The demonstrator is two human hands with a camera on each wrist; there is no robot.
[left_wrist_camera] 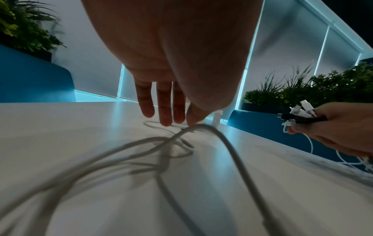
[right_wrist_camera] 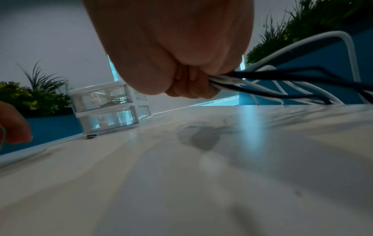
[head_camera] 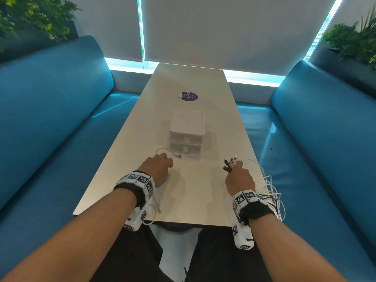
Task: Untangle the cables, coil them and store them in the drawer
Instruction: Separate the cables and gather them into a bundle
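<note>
gripping cable bundle (head_camera: 231,163), right hand (head_camera: 240,178)

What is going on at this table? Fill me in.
A person is sorting cables. Their right hand grips a bundle of black and white cables by the plug ends. The left hand reaches with straight fingers toward a loose white cable on the table. The drawer unit sits closed.

a round purple sticker (head_camera: 189,96) on the table (head_camera: 126,159) reads "clayg".
</note>
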